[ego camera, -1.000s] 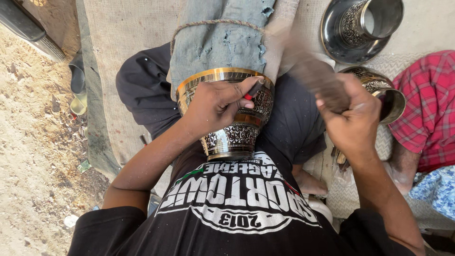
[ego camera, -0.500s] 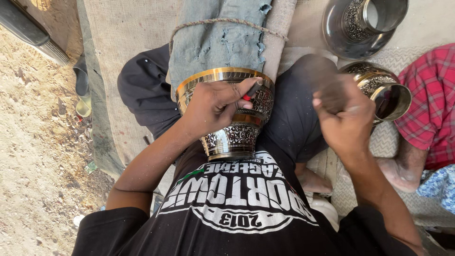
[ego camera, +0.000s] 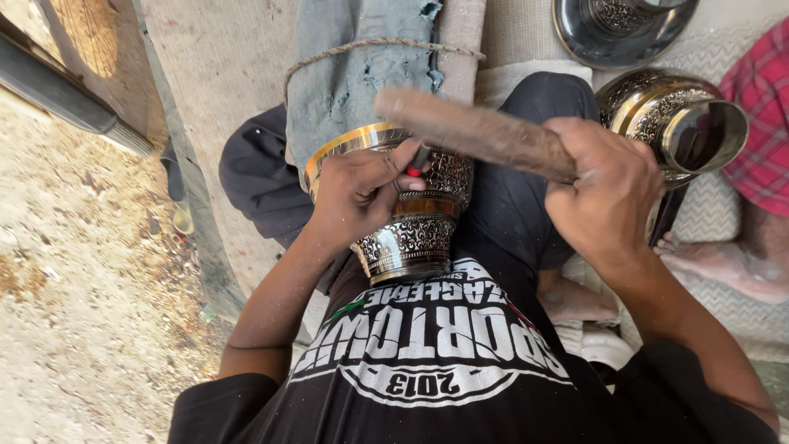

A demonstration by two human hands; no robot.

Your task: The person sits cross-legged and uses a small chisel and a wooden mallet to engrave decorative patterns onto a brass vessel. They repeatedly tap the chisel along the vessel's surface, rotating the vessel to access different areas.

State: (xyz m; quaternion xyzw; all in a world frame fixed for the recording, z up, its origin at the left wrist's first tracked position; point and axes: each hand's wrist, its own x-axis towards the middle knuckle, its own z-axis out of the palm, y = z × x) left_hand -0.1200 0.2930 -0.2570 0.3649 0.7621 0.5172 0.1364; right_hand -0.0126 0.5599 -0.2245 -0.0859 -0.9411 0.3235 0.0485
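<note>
Engraved brass vase (ego camera: 407,218) lies at frame centre against a cloth-wrapped post (ego camera: 362,66). Left hand (ego camera: 362,193) pinches what seems a small chisel (ego camera: 419,160) against it. Right hand (ego camera: 604,193) grips a raised wooden mallet (ego camera: 472,131). A mistimed blow could hit the fingers or scar the pattern.

We see bright daylight washing out the sandy ground (ego camera: 74,329) at nine o'clock, glare on the metal vessel (ego camera: 682,123) at two o'clock, and motion blur on the wooden stick (ego camera: 477,131).
</note>
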